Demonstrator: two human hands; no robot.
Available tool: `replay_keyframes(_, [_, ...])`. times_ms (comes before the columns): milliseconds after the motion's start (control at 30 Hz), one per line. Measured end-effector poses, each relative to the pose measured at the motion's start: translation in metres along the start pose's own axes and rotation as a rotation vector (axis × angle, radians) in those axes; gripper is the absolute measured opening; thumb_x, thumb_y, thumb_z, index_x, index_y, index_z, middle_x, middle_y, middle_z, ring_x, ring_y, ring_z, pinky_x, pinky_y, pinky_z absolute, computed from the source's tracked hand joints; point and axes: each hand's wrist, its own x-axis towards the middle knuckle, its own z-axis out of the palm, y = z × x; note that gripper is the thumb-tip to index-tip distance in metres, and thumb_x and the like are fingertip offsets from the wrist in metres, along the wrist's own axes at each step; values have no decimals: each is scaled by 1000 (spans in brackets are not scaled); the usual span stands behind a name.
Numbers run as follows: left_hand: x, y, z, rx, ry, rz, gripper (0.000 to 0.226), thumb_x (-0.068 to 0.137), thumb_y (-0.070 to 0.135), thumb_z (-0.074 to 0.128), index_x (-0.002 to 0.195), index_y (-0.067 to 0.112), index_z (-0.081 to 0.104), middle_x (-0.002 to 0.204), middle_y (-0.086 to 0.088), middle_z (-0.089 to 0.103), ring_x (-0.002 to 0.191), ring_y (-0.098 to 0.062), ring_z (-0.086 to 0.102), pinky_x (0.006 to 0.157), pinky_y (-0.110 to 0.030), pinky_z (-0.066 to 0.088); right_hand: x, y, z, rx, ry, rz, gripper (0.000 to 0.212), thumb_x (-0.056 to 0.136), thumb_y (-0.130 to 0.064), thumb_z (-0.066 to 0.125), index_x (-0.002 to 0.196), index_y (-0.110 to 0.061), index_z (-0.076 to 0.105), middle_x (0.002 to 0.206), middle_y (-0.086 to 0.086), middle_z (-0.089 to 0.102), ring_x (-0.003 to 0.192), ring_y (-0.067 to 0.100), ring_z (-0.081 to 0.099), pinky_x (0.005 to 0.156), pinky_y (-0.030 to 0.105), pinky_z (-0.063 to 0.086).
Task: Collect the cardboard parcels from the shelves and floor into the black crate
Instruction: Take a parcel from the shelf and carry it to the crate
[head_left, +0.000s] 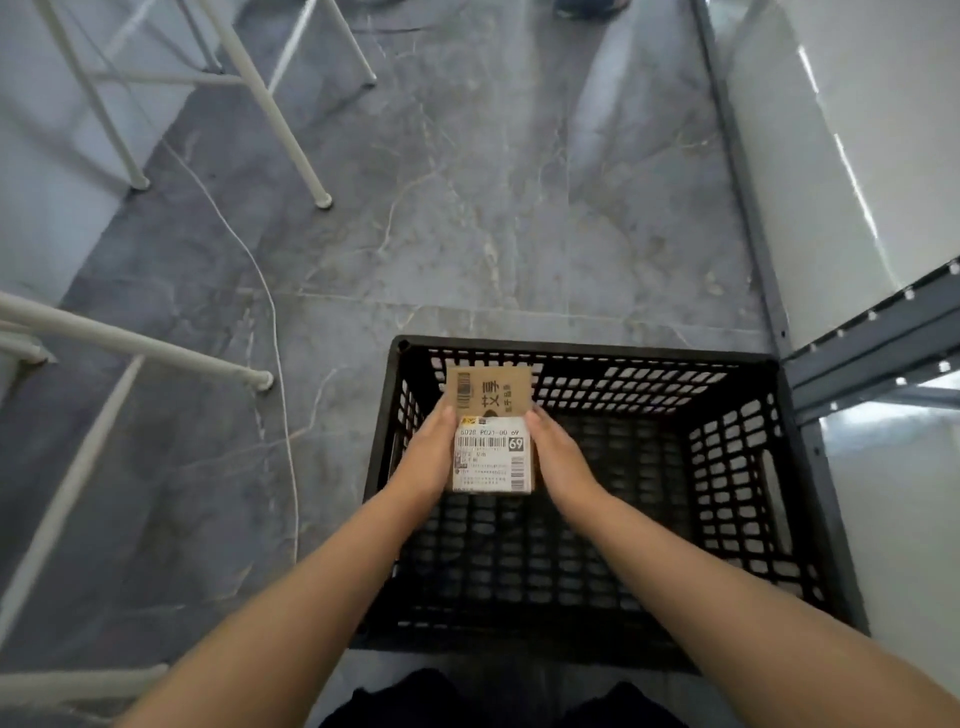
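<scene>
One parcel (491, 431), one crate (582, 356), two hands (428, 452) (558, 449)

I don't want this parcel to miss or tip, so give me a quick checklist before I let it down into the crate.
1. Both hands on parcel: ok, left hand and right hand hold opposite sides.
2. Parcel over crate opening: ok, near its far left corner.
3. Room inside crate: ok, only its mesh bottom shows.
4. Crate flat on floor: ok.
5. Fingers under parcel: cannot tell, hidden.
6. Cable apart from crate: ok, lies to its left.
</scene>
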Motion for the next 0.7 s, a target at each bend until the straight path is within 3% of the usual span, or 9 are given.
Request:
replay_keyframes(133, [22, -28, -2, 12, 23, -76, 39, 101, 41, 28, 130, 29, 52, 108, 1, 71, 99, -14, 68, 88, -35, 53, 24, 40, 9, 4, -14, 62, 24, 98, -37, 36, 118, -44, 49, 78, -29, 65, 70, -20, 60, 52, -3, 39])
replay_keyframes(233, [39, -43, -1, 7, 67, -111, 33, 100, 40, 30, 120, 34, 55, 103, 2, 71, 92, -13, 69, 81, -34, 56, 41, 58, 15, -37, -20, 85, 36, 98, -42, 33, 130, -39, 48, 104, -20, 64, 90, -13, 58, 72, 6, 41])
replay_keyframes(300, [49, -53, 1, 11, 128, -136, 29, 101, 36, 28, 120, 36, 51, 98, 5, 69, 81, -6, 68, 63, -23, 55, 50, 66, 18, -46, -32, 94, 40, 98, -42, 30, 135, -36, 45, 115, -13, 62, 102, -2, 57, 82, 17, 40])
replay_keyframes(367, [55, -60, 4, 17, 199, -174, 28, 102, 33, 28, 121, 34, 48, 93, 6, 66, 70, -5, 67, 52, -19, 51, 57, 72, 20, -71, -43, 81, 39, 99, -39, 29, 135, -36, 44, 112, -15, 61, 97, -6, 56, 76, 14, 39])
replay_keyframes(500, [69, -69, 8, 15, 268, -225, 35, 102, 27, 29, 129, 28, 51, 105, 1, 66, 78, -11, 62, 57, -25, 47, 69, 84, 26, -95, -59, 93, 41, 100, -39, 27, 138, -31, 42, 115, -15, 58, 95, -6, 53, 73, 11, 37])
replay_keyframes(633, [81, -72, 9, 0, 285, -262, 29, 102, 29, 32, 119, 33, 56, 86, 9, 66, 65, -6, 62, 43, -17, 45, 81, 91, 31, -54, -64, 134, 44, 101, -41, 23, 137, -25, 42, 121, 1, 64, 93, 0, 61, 58, 6, 46])
replay_keyframes(700, [82, -69, 9, -21, 290, -259, 30, 102, 29, 33, 121, 32, 55, 81, 11, 65, 64, -4, 62, 41, -14, 45, 87, 87, 33, -23, -34, 149, 45, 101, -40, 22, 135, -21, 44, 118, 6, 66, 89, 4, 63, 58, 11, 48])
